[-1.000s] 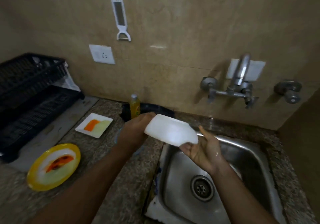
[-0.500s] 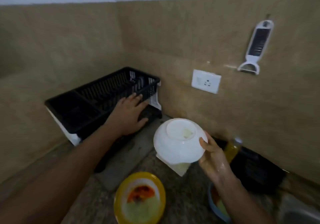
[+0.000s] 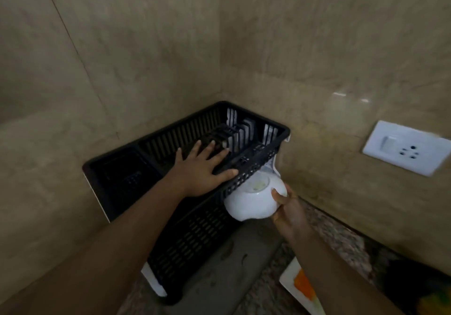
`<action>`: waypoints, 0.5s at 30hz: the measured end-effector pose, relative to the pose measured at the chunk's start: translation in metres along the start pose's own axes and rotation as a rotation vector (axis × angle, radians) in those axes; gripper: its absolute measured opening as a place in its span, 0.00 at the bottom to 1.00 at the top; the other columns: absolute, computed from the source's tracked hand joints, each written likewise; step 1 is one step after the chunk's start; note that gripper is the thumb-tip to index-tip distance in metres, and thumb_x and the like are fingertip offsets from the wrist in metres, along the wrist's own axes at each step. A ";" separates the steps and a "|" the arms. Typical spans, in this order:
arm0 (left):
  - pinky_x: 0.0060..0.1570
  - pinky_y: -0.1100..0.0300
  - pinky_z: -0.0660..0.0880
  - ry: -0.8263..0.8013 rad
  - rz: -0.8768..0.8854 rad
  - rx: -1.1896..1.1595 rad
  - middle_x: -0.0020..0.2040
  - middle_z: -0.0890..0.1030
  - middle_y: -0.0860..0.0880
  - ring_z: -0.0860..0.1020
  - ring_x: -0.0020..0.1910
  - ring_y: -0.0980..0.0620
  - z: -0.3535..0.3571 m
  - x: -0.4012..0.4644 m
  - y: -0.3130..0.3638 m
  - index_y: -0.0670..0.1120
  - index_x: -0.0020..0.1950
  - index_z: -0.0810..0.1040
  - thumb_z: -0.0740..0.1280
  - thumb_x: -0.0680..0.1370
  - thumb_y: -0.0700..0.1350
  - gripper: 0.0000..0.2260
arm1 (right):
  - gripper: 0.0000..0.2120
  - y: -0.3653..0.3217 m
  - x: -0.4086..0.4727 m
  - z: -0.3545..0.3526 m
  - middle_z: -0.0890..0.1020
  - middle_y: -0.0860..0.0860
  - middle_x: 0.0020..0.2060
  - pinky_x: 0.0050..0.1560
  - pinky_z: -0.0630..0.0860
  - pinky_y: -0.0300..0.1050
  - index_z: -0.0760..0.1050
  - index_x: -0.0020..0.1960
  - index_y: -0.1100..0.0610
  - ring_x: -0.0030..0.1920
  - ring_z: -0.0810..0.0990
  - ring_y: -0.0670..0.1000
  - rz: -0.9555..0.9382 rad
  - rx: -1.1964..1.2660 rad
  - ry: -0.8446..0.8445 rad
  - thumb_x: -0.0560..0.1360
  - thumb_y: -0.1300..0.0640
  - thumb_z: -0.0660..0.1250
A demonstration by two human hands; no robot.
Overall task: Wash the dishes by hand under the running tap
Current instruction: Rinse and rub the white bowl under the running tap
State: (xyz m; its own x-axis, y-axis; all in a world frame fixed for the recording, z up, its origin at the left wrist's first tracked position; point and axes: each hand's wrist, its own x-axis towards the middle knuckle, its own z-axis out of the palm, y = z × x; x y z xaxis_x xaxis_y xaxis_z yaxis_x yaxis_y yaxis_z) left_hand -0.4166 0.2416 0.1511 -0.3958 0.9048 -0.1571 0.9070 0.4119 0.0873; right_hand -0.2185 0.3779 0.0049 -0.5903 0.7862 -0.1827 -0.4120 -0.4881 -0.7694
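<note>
A white bowl (image 3: 253, 198) hangs upside down, its base up, right beside the front rim of the black dish rack (image 3: 156, 143). My right hand (image 3: 288, 207) grips the bowl's right side, thumb on its outer wall. My left hand (image 3: 202, 168) lies flat with spread fingers on the rack's front rim and over its upper tier. The sink and tap are out of view.
The rack stands in the corner of two tan tiled walls on a grey mat (image 3: 244, 261). A white wall socket (image 3: 407, 147) is at the right. A white square plate with orange food (image 3: 300, 288) lies on the granite counter at the bottom right.
My view has swung left from the sink to the rack. My left hand let go of the bowl and came to rest on the rack; my right hand carried the bowl up to the rack's rim.
</note>
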 end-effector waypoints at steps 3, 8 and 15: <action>0.71 0.35 0.34 -0.017 -0.001 -0.008 0.80 0.39 0.56 0.36 0.78 0.48 0.002 0.003 -0.002 0.68 0.76 0.43 0.38 0.65 0.80 0.40 | 0.23 0.020 0.037 0.018 0.73 0.59 0.71 0.68 0.68 0.67 0.68 0.74 0.57 0.68 0.72 0.64 0.032 -0.015 -0.011 0.79 0.64 0.65; 0.72 0.35 0.34 -0.032 0.010 -0.027 0.80 0.40 0.56 0.36 0.78 0.48 0.006 0.005 -0.004 0.69 0.76 0.44 0.38 0.68 0.79 0.37 | 0.15 0.037 0.070 0.050 0.81 0.56 0.60 0.55 0.79 0.56 0.76 0.64 0.55 0.58 0.81 0.59 0.071 -0.063 -0.037 0.78 0.56 0.65; 0.73 0.36 0.38 -0.064 0.018 -0.051 0.80 0.42 0.56 0.38 0.78 0.50 0.008 0.009 -0.006 0.69 0.76 0.46 0.38 0.68 0.79 0.38 | 0.14 0.054 0.113 0.048 0.82 0.58 0.59 0.60 0.77 0.61 0.76 0.65 0.59 0.57 0.81 0.61 0.091 -0.261 0.093 0.82 0.57 0.62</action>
State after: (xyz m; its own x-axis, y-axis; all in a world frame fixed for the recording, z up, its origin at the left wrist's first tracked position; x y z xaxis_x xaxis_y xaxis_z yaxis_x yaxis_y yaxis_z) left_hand -0.4240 0.2462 0.1419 -0.3679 0.9040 -0.2178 0.9049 0.4020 0.1399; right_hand -0.3410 0.4223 -0.0276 -0.5453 0.7809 -0.3049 -0.1605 -0.4542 -0.8763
